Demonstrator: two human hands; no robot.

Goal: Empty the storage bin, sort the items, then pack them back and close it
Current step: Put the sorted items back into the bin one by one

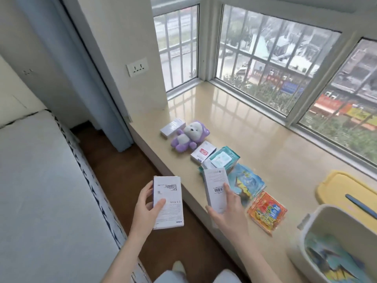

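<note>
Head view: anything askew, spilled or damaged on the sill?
Nothing spilled or damaged. The plush toy, boxes and packets lie in a row on the sill; the yellow lid lies off beside the bin, which holds a blue packet.

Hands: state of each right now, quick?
Left hand: holding a white box, thumb across its face.
Right hand: holding a second white box.

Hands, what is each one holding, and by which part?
Left hand grips one white box by its left edge; right hand holds a second white box by its lower end.
</note>
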